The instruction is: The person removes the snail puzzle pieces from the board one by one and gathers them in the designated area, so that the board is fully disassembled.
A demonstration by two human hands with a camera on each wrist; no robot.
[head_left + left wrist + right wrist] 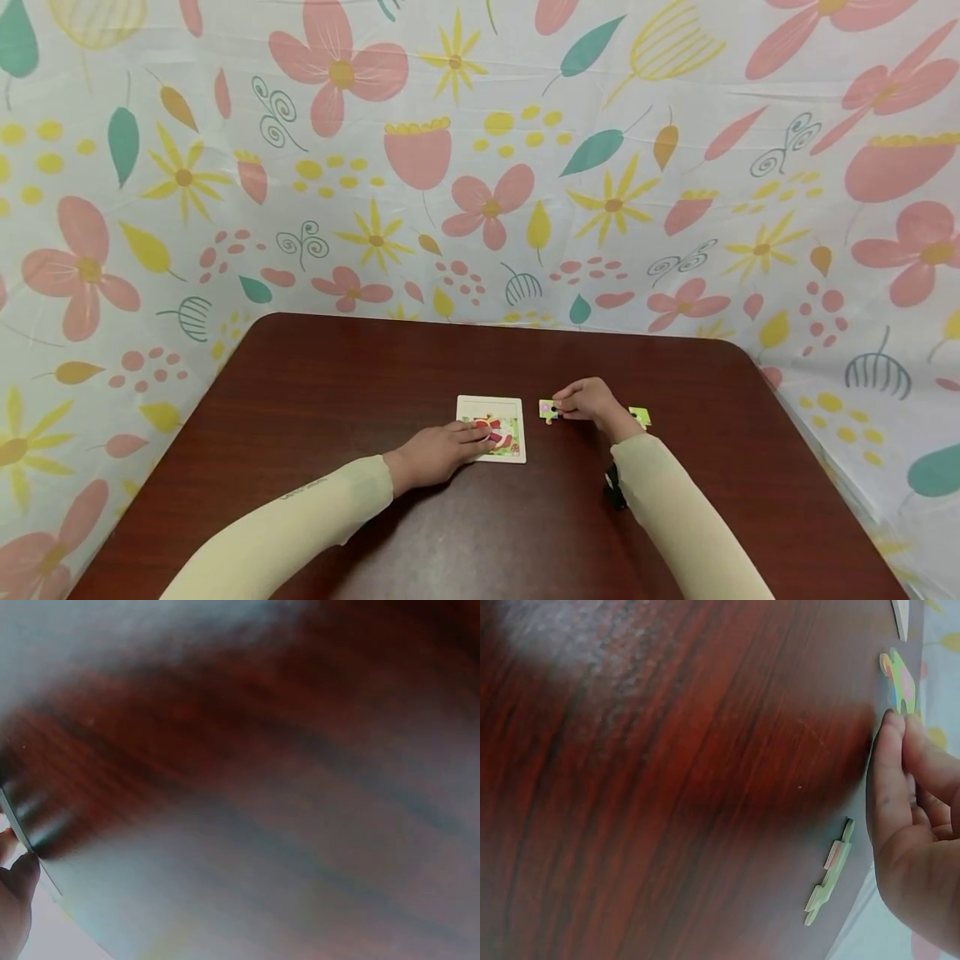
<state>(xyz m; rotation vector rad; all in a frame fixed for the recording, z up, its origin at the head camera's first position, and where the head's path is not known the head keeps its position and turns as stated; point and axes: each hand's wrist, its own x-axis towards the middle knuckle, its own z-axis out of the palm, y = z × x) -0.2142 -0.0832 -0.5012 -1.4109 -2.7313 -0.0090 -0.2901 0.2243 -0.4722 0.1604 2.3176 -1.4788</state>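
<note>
A square jigsaw puzzle board with a pale frame lies on the table, its picture showing red and green parts. Across its left and middle portion rests my left hand, fingers extended and covering some of the picture. To the right, my right hand pinches a green jigsaw piece between thumb and fingers; the right wrist view shows the piece at the fingertips. In the left wrist view only part of the left hand appears, at the board's edge.
Another green jigsaw piece lies on the table beyond my right wrist, also seen in the right wrist view as a loose piece. The dark brown table meets a flower-patterned cloth behind it.
</note>
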